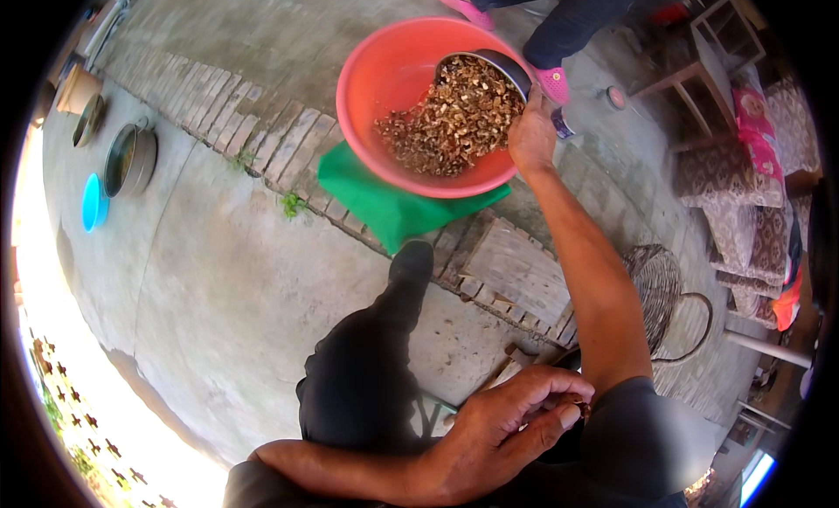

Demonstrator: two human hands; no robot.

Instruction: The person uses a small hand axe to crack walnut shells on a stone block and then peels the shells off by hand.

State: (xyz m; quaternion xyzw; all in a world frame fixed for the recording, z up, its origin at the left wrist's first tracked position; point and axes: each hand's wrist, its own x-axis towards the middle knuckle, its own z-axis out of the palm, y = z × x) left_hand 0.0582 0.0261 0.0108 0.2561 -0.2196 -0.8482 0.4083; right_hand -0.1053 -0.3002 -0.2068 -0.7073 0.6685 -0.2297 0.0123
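Note:
A large red plastic basin [367, 62] stands before me with a heap of shelled walnut pieces [452, 125] in it. A metal bowl [501, 64] lies tilted in the basin's far right side, its mouth over the heap and walnut pieces in it. My right hand [534, 134] grips this bowl by its near right rim. Close to my body, my left hand [518, 419] pinches a small brown piece, apparently walnut [580, 406], between thumb and fingers. Beneath the basin lies a green cloth or sheet [387, 203].
Another person's legs [564, 23] in pink clogs [550, 85] are beside the basin's far right. A wicker basket [652, 292] stands right of my right arm, near a wooden board [518, 269]. Far left are a metal pot [134, 157] and a blue basin [95, 203]. Patterned cushions [727, 174] lie at right.

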